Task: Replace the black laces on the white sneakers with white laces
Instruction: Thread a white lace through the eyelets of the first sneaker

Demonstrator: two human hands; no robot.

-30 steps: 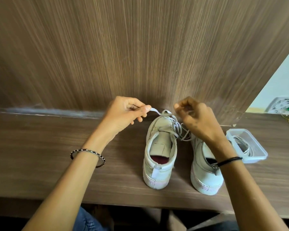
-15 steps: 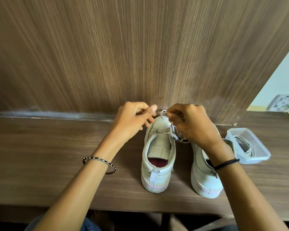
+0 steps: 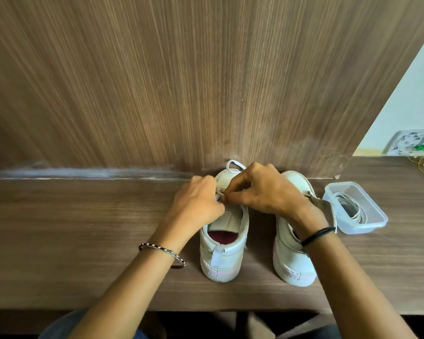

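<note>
White and flat, the lace (image 3: 233, 164) loops over the toe of the left sneaker (image 3: 224, 253), which stands on the counter (image 3: 83, 228) beside the right sneaker (image 3: 291, 263). The left hand (image 3: 198, 199) and right hand (image 3: 260, 189) meet above its tongue, fingers (image 3: 233, 192) curled together, pinching the lace. A plastic box (image 3: 377, 217) holds coiled laces (image 3: 353, 211).

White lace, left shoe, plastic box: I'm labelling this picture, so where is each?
white lace (image 3: 231, 161), head view, top of its loop
left shoe (image 3: 222, 263), head view, heel
plastic box (image 3: 365, 227), head view, near wall
</note>
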